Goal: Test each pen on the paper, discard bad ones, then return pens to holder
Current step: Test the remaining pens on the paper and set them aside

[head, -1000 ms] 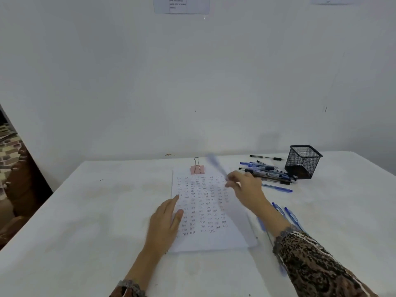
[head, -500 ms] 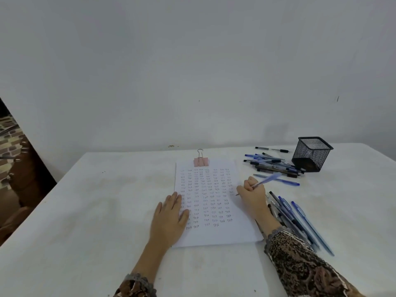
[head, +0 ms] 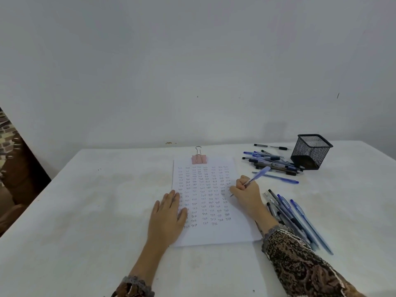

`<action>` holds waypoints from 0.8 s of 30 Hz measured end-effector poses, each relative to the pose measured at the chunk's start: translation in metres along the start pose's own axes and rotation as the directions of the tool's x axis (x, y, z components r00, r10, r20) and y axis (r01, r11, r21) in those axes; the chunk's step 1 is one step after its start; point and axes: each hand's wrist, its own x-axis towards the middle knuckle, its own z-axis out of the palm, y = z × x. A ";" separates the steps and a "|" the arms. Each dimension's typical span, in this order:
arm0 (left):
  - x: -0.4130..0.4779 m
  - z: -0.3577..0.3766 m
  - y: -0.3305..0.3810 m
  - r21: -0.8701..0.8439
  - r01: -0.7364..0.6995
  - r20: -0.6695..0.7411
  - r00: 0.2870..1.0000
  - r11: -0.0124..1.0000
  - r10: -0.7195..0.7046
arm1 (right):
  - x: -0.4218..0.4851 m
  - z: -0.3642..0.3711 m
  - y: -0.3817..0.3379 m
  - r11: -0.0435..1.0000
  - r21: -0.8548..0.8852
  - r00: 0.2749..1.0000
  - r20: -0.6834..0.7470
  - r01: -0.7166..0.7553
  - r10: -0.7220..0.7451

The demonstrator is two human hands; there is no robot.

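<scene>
Slim blue pen (head: 256, 177) pinched in right hand (head: 246, 194), tip on smooth paper (head: 214, 232), left hand (head: 167, 219) flat, fingers straight

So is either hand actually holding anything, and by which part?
The right hand grips a blue pen low on its barrel, near the writing tip. The left hand holds nothing; it rests flat on the paper.

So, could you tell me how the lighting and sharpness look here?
Head view: soft, even light, no glare; the mesh holder casts a faint wall shadow; the pen in the right hand is slightly blurred; writing on the paper is readable.
</scene>
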 end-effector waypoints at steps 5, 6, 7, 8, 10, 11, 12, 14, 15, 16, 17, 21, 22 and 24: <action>0.000 0.000 0.000 0.009 0.002 -0.006 1.000 1.000 -0.002 | 0.001 0.000 -0.002 1.000 -0.012 0.999 0.033 -0.003 0.003; 0.000 0.000 0.000 0.012 0.002 -0.004 1.000 1.000 -0.002 | 0.001 0.000 -0.002 1.000 -0.011 1.000 0.026 -0.009 0.009; 0.000 0.000 0.000 0.013 0.003 -0.004 1.000 1.000 -0.003 | 0.001 0.000 -0.002 1.000 -0.007 1.000 0.009 -0.016 0.016; -0.001 -0.001 0.000 0.013 0.004 -0.003 1.000 1.000 -0.004 | 0.000 0.000 -0.002 1.000 -0.002 1.000 -0.006 -0.021 0.021; 0.000 -0.001 0.000 0.013 0.004 -0.004 1.000 1.000 -0.004 | 0.000 0.000 -0.002 1.000 0.005 1.000 -0.008 -0.023 0.023; 0.000 -0.001 0.000 0.012 0.002 -0.003 1.000 1.000 -0.002 | 0.000 0.000 -0.002 1.000 0.003 1.000 -0.002 -0.022 0.022; 0.000 -0.001 0.000 0.010 0.002 -0.002 1.000 1.000 -0.002 | 0.000 0.000 -0.002 1.000 0.001 1.000 -0.001 -0.021 0.021; 0.000 -0.001 0.001 0.006 0.006 -0.002 1.000 1.000 -0.006 | -0.001 -0.001 -0.004 1.000 0.001 1.000 -0.008 -0.020 0.020; -0.001 -0.002 0.001 0.007 0.007 -0.001 1.000 1.000 -0.007 | -0.001 -0.001 -0.004 1.000 0.004 1.000 -0.011 -0.017 0.017; -0.001 -0.002 0.001 0.008 0.008 0.000 1.000 1.000 -0.008 | -0.001 -0.001 -0.004 1.000 0.007 1.000 -0.018 -0.015 0.015; 0.000 -0.001 0.001 0.008 0.007 0.001 1.000 1.000 -0.007 | -0.001 -0.002 -0.003 1.000 0.008 0.999 -0.030 -0.015 0.016; -0.001 -0.001 0.000 0.016 0.006 0.010 1.000 1.000 -0.007 | -0.001 -0.001 -0.002 1.000 0.000 1.000 -0.023 -0.018 0.018; 0.000 -0.001 0.000 0.018 0.007 0.011 1.000 1.000 -0.007 | -0.002 -0.001 -0.003 1.000 -0.001 1.000 -0.012 -0.013 0.013; 0.000 -0.001 0.000 0.017 0.008 0.011 1.000 1.000 -0.008 | -0.003 0.000 -0.004 1.000 0.001 1.000 -0.007 -0.001 0.001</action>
